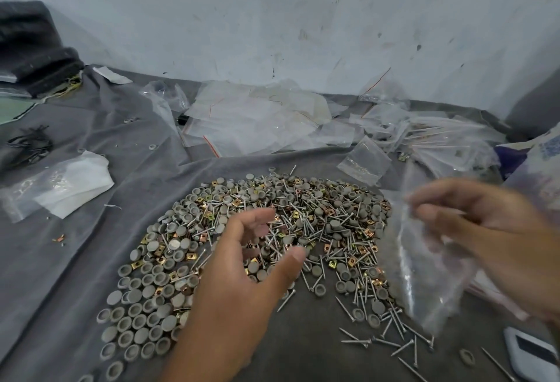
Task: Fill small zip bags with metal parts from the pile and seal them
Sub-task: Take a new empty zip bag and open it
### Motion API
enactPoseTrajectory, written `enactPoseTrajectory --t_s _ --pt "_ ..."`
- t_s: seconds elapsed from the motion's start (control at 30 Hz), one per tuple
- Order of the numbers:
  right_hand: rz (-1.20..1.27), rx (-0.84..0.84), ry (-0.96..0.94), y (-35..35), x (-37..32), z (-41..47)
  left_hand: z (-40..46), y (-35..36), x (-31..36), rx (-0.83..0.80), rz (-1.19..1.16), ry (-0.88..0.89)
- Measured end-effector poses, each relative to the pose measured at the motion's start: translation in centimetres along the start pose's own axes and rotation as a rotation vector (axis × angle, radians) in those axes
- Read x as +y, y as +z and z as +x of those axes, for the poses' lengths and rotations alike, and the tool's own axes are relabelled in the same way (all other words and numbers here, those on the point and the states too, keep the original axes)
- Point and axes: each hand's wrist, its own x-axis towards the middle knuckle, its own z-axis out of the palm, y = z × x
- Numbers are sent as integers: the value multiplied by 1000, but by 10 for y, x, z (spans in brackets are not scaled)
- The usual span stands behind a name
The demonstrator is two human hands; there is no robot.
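Our left hand (242,263) hovers over the pile (272,245), fingers loosely curled and thumb apart; we cannot tell whether any part sits in them. Our right hand (491,236) is blurred; it holds a small clear zip bag (424,275) that hangs beside the pile's right edge. We cannot tell whether the bag's mouth is open, nor exactly what is inside it.

The pile lies on a grey cloth (136,139) and consists of grey round caps (139,321), screws (357,339) and brass-coloured square clips (151,245), mixed together.

Beyond the pile, against the wall (303,18), lies a heap of empty zip bags (248,118). At far right, further bags (439,136) appear to contain screws, so we judge some bags filled.

Status: the pile is large and many bags are empty. We judge the task far from complete, with the current bag at the filling step.
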Motion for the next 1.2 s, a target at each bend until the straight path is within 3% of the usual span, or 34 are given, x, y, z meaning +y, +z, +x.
enactPoseTrajectory --t_s 0.17,0.23,0.3,0.43,0.53,0.67,1.0,1.1,1.2 --pt "407 -410 37 78 -39 20 14 -7 -1 -280 -422 -229" --pt "516 -414 78 92 -31 25 14 -11 -2 -352 -538 -233" --pt "603 -368 182 97 -17 25 7 -24 -7 -285 -569 -187" --pt "740 -239 400 94 14 18 15 -39 -12 115 -266 -111" --pt "698 -173 415 97 23 17 13 -40 -11 153 -117 -77" --pt "655 -229 396 108 19 16 14 -25 -20 197 101 -60" --pt "577 -170 455 121 24 17 15 -19 -22 279 177 -33" --pt "618 -125 456 131 21 17 10 -11 -20 394 458 121" --pt "619 -151 388 141 14 16 5 2 -15 351 551 258"
